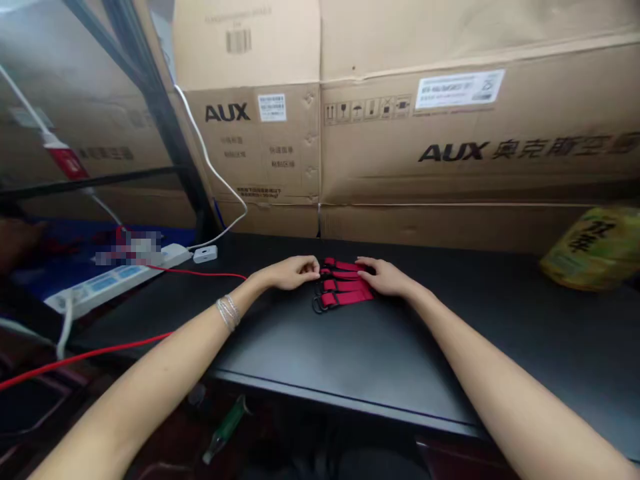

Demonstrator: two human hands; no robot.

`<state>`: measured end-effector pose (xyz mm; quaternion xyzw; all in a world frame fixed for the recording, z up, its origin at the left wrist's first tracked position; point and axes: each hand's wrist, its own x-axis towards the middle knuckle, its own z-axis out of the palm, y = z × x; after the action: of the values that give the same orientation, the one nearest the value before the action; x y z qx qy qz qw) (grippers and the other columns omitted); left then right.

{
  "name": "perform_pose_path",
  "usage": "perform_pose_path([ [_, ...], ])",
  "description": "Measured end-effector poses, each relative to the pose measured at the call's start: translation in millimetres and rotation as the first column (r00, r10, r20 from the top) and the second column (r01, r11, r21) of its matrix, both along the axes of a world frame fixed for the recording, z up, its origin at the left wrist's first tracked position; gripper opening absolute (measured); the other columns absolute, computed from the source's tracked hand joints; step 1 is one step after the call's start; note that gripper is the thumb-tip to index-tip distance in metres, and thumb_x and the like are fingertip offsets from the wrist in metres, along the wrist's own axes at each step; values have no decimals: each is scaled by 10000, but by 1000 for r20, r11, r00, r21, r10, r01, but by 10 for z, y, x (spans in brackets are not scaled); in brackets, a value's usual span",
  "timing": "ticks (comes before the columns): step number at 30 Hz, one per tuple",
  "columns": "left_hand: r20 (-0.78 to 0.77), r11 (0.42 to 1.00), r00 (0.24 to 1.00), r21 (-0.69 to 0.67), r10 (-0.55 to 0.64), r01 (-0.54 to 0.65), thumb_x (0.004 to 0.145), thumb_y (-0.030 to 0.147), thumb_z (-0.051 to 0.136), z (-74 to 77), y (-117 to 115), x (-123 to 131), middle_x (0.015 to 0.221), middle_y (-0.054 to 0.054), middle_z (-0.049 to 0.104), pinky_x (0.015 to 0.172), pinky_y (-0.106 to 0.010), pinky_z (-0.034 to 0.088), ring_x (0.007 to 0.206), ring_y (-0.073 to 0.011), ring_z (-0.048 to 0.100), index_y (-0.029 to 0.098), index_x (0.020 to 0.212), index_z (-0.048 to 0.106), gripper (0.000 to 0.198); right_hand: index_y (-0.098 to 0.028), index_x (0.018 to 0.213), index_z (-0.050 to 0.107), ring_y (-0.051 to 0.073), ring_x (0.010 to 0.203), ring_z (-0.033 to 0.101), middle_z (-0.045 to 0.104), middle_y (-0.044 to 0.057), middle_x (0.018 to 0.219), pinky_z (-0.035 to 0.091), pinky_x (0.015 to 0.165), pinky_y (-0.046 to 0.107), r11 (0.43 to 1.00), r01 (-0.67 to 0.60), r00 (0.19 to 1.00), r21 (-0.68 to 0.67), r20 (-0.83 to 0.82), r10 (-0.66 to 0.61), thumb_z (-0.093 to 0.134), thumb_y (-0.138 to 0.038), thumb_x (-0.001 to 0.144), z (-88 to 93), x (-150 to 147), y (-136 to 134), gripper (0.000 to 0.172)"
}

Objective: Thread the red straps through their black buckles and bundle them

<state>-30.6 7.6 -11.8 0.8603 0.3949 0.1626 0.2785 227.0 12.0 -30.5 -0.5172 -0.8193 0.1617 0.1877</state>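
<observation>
Several red straps (347, 297) with black buckles and dark metal rings lie side by side on the black table (310, 353). The strap ends with the buckles point left. My left hand (295, 272) is closed, its fingertips pinched at the buckle end of one of the upper straps. Over the right ends of the upper straps is my right hand (387, 276), thumb and fingers closed about a strap's end. The fingers partly hide the straps they touch.
Large cardboard boxes (370, 160) stand along the back. To the left are a white power strip (107, 287), a small white adapter (205, 254) and a red cable (100, 350) crossing under my left arm. A yellow-green package (590, 250) sits at right. Another person's hand (20, 240) shows at far left.
</observation>
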Motion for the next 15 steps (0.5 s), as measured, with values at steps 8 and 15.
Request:
perform_pose_path([
  [8,16,999,999,-12,-36,36,829,437,476,39,-27,21,717,13,496,582,-217,337,621,-107,409,159,872,518,285,-108,1242,517,206,1209,430,486,107,1296,309,1040,314,1000,-5,1000,10,-2,5,448,-263,853,-53,25,40,424],
  [15,50,999,998,16,-49,48,846,425,459,68,-49,49,769,0,511,613,-219,365,665,-108,440,155,871,521,278,-93,1247,511,205,1214,424,477,110,1305,306,1040,300,1000,1,1000,7,12,-1,440,-245,857,-65,29,62,424],
])
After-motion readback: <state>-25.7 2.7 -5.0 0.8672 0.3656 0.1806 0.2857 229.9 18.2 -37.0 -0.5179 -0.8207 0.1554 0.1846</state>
